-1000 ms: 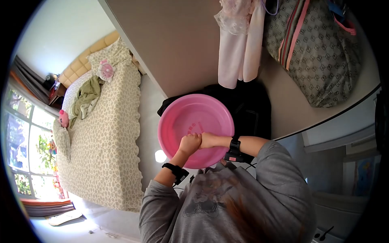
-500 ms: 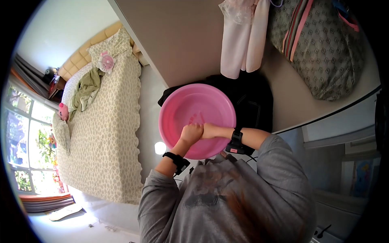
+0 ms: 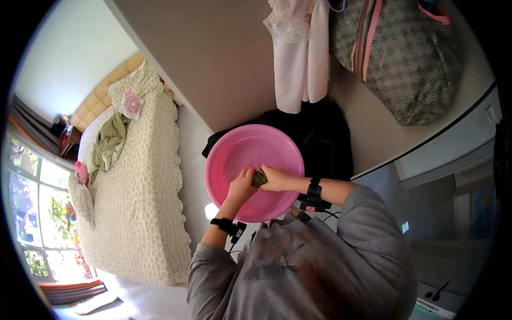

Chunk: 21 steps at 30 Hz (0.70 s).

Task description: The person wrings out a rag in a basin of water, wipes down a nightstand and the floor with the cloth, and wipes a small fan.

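Observation:
Both hands meet over a round pink plastic basin (image 3: 220, 156). Between them is a small dark green bundle (image 3: 259, 178) that looks like wadded cloth; its exact kind cannot be made out. My left hand (image 3: 241, 184) has its fingers curled around the bundle's left side. From the other side, my right hand (image 3: 274, 179) grips it, with the fingertips partly hidden. A black strap with a small box sits on each wrist. Nothing else shows inside the basin.
Black fabric (image 3: 326, 140) lies behind and right of the basin. Pale pink clothing (image 3: 290, 69) and a large grey patterned bag (image 3: 400, 64) hang at a brown panel (image 3: 197, 58). A bed (image 3: 138, 197) stands left, near a bright window.
My hands have moved slightly apart and turned, so the dark green bundle now shows between them. The view has shifted, and the basin appears a little lower and further left.

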Motion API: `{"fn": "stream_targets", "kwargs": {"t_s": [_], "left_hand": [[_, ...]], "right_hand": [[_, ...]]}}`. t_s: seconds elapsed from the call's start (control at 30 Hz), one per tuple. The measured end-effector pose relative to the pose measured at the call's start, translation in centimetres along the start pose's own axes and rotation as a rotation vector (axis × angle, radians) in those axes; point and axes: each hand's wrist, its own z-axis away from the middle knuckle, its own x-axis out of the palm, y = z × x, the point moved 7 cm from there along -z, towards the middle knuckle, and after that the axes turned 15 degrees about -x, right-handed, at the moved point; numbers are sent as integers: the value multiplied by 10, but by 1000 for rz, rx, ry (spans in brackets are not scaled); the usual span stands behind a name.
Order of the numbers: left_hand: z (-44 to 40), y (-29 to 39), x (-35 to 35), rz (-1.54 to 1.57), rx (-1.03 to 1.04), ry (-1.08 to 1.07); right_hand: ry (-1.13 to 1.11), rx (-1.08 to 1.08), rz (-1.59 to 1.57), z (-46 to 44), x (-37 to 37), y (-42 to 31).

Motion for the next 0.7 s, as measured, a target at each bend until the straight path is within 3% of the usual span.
{"fn": "stream_targets", "kwargs": {"t_s": [0.07, 0.1, 0.17, 0.27, 0.33, 0.4, 0.47, 0.5, 0.53, 0.6, 0.7], "left_hand": [[3, -16, -8, 208, -184, -27], [7, -22, -3, 203, -168, -33], [8, -44, 11, 585, -267, -92], [18, -45, 15, 624, -306, -243], [16, -39, 19, 709, -264, -260], [9, -26, 12, 788, -219, -273], [11, -4, 2, 1123, -344, -411], [8, 1, 3, 1216, -310, -349], [7, 8, -2, 1205, -288, -372], [8, 21, -16, 855, -175, -268], [8, 21, 2, 893, -31, -327]], "right_hand": [[63, -66, -65, 2, -6, 5], [79, -56, -66, 6, -9, 7], [133, 8, -219, 11, -20, 14], [319, 8, -241, 30, -39, 18], [324, 65, -244, 42, -46, 16], [295, -18, -265, 48, -45, 7], [301, -25, -392, 54, -38, -7], [308, -100, -333, 55, -35, -14], [314, -173, -273, 57, -32, -19], [364, -161, -209, 66, -25, -18], [487, -177, -238, 86, -29, -24]]}}
